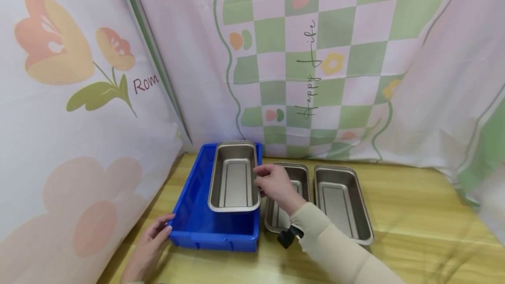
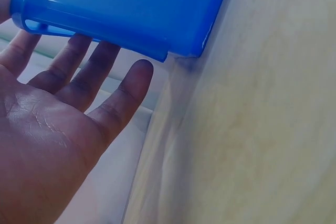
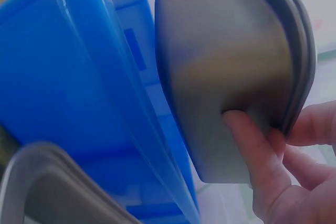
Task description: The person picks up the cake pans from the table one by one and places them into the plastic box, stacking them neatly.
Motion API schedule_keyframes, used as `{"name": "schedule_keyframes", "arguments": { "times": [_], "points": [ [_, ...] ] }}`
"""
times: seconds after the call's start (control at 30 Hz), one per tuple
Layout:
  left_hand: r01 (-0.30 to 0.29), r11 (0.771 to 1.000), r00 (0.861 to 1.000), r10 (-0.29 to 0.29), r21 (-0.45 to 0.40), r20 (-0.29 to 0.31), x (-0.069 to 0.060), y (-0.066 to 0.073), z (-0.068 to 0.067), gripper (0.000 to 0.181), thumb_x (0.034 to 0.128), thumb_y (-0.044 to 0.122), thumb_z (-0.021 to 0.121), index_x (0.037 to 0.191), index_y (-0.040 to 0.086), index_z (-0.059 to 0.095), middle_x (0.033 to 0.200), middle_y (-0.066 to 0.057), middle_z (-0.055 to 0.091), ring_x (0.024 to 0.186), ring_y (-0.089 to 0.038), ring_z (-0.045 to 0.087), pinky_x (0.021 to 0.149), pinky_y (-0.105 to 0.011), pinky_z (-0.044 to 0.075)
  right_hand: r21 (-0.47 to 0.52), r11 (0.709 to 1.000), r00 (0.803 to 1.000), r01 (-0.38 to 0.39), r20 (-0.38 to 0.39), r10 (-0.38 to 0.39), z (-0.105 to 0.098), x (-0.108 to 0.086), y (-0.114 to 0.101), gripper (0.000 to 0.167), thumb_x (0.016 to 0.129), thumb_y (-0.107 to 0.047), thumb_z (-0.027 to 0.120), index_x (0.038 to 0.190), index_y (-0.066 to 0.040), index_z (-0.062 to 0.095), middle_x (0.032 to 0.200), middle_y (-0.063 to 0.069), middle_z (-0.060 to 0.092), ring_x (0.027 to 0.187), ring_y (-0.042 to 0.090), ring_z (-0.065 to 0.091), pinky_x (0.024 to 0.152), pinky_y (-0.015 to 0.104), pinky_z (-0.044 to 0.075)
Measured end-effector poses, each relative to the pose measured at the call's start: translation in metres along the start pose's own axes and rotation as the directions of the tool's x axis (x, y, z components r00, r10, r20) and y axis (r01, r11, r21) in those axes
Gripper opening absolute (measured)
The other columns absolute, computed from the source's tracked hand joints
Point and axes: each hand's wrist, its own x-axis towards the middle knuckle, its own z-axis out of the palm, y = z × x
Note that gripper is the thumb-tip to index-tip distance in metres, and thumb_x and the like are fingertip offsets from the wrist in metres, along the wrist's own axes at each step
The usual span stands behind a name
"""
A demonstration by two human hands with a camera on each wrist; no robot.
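Note:
My right hand (image 1: 278, 184) pinches the right rim of a metal loaf pan (image 1: 236, 183), which is over the right part of a blue plastic bin (image 1: 215, 241). In the right wrist view, fingers of the right hand (image 3: 283, 166) press the outer wall of the pan (image 3: 226, 77), with the bin (image 3: 89, 77) beside it. At the bin's front left corner, my left hand (image 1: 151, 242) touches the rim. The left wrist view has the left hand (image 2: 63, 108) with its fingers extended against the bin's side (image 2: 121, 14).
Two more metal pans stand right of the bin on the wooden table (image 1: 414, 214): one (image 1: 274, 218) partly behind my right forearm, the other (image 1: 339, 205) farther right. A patterned curtain (image 1: 300, 56) hangs behind, and another printed cloth (image 1: 79, 135) hangs at the left.

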Motion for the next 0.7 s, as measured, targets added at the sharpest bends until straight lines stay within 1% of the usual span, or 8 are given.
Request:
{"name": "schedule_keyframes", "arguments": {
  "times": [0.13, 0.23, 0.33, 0.43, 0.5, 0.6, 0.7],
  "points": [
    [0.012, 1.000, 1.000, -0.012, 0.001, -0.012, 0.000, 0.000, 0.001, 0.033, 0.1002, -0.001, 0.049, 0.130, -0.015, 0.045, 0.119, 0.000, 0.059, 0.105, -0.010, 0.058, 0.087, -0.025, 0.052, -0.030, 0.999, 1.000, 0.011, 0.015, -0.011, 0.017, 0.007, 0.001, 0.039, 0.080, 0.007, 0.056, 0.117, 0.007, 0.064, 0.094, 0.013, 0.060, 0.064, 0.022, 0.061, 0.055, 0.037, 0.056],
    [0.024, 1.000, 1.000, -0.023, 0.016, -0.020, 0.000, 0.002, 0.002, 0.033, 0.1004, 0.000, 0.049, 0.130, -0.015, 0.045, 0.120, -0.001, 0.058, 0.106, -0.010, 0.059, 0.087, -0.025, 0.052, -0.056, 0.998, 1.000, 0.017, 0.025, -0.016, 0.028, 0.011, 0.003, 0.038, 0.078, 0.007, 0.054, 0.114, 0.009, 0.064, 0.093, 0.015, 0.062, 0.064, 0.027, 0.064, 0.053, 0.038, 0.057],
    [0.031, 0.999, 0.999, -0.031, 0.019, -0.022, -0.001, 0.003, 0.004, 0.034, 0.1007, 0.000, 0.049, 0.130, -0.015, 0.044, 0.121, -0.003, 0.057, 0.107, -0.011, 0.059, 0.088, -0.025, 0.051, -0.061, 0.998, 1.000, -0.003, 0.030, 0.004, 0.038, 0.015, 0.004, 0.034, 0.078, 0.008, 0.053, 0.109, 0.010, 0.065, 0.092, 0.017, 0.064, 0.063, 0.032, 0.067, 0.052, 0.039, 0.057],
    [0.039, 0.999, 0.999, -0.038, 0.010, -0.032, -0.001, 0.003, 0.004, 0.034, 0.1009, 0.001, 0.049, 0.131, -0.016, 0.043, 0.122, -0.004, 0.056, 0.107, -0.011, 0.059, 0.088, -0.026, 0.052, -0.044, 0.999, 0.999, -0.026, 0.040, 0.027, 0.048, 0.019, 0.005, 0.030, 0.077, 0.010, 0.051, 0.105, 0.012, 0.064, 0.092, 0.019, 0.063, 0.068, 0.036, 0.068, 0.052, 0.040, 0.057],
    [0.041, 0.999, 0.998, -0.041, 0.003, -0.038, -0.001, 0.003, 0.004, 0.035, 0.1011, 0.001, 0.048, 0.130, -0.017, 0.043, 0.122, -0.004, 0.056, 0.107, -0.011, 0.059, 0.088, -0.026, 0.051, -0.051, 0.998, 0.998, -0.044, 0.048, 0.046, 0.052, 0.021, 0.006, 0.030, 0.076, 0.011, 0.050, 0.103, 0.013, 0.063, 0.091, 0.018, 0.062, 0.073, 0.038, 0.068, 0.051, 0.039, 0.057],
    [0.042, 0.999, 0.998, -0.043, -0.012, -0.041, -0.001, 0.002, 0.003, 0.035, 0.1013, 0.001, 0.048, 0.131, -0.017, 0.042, 0.123, -0.004, 0.055, 0.109, -0.012, 0.058, 0.089, -0.026, 0.051, -0.095, 0.993, 0.995, -0.073, 0.061, 0.079, 0.056, 0.023, 0.007, 0.029, 0.076, 0.012, 0.049, 0.101, 0.012, 0.063, 0.091, 0.018, 0.060, 0.077, 0.040, 0.068, 0.050, 0.036, 0.057],
    [0.034, 0.999, 0.999, -0.035, -0.026, -0.023, -0.001, 0.001, 0.000, 0.035, 0.1015, 0.001, 0.048, 0.131, -0.017, 0.041, 0.123, -0.005, 0.055, 0.109, -0.013, 0.058, 0.089, -0.027, 0.052, -0.167, 0.983, 0.993, -0.074, 0.078, 0.088, 0.057, 0.025, 0.008, 0.025, 0.076, 0.012, 0.048, 0.096, 0.009, 0.063, 0.090, 0.016, 0.060, 0.068, 0.035, 0.068, 0.049, 0.035, 0.056]
  ]
}}
